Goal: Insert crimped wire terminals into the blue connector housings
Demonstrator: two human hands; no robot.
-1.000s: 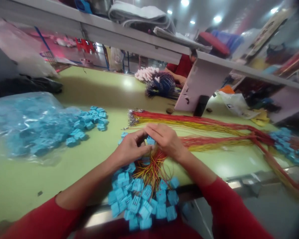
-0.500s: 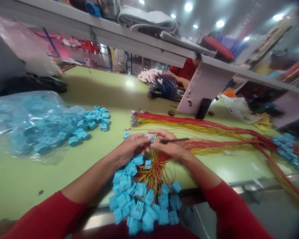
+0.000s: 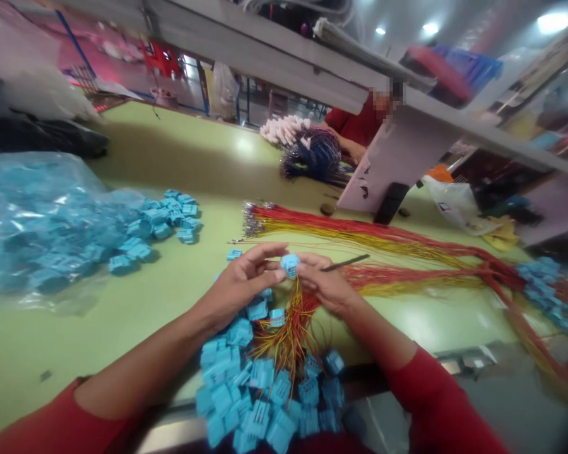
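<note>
Blue plastic forms the one plug (image 3: 290, 265) held up over the table (image 3: 38, 334), near the middle of the scene. Fingers of the right hand (image 3: 322, 282) pinch its right side, and one dark stick (image 3: 348, 262) pokes out rightward from that hand. The left hand (image 3: 246, 280) is partly curled, thumb at the plug's left edge; whether it bears any of the load, I cannot tell.

Red and yellow wires (image 3: 291, 328) bunch just below; a tug on them, if they snag, could pull the plug from the pinch or work a wire loose. The near heap of plugs (image 3: 260, 378) lies at the table's near edge, so a brushing sleeve could tip some off.

Counted: two hands, one held plug, one stick, one lone plug (image 3: 234, 254) left of the fingers, one clear bag (image 3: 71, 167) at far left. Two long wire bundles run rightward, the far bundle (image 3: 336, 222) and the near bundle (image 3: 407, 278). Heaped plugs overlap too much for an exact count, but exceed twenty.
</note>
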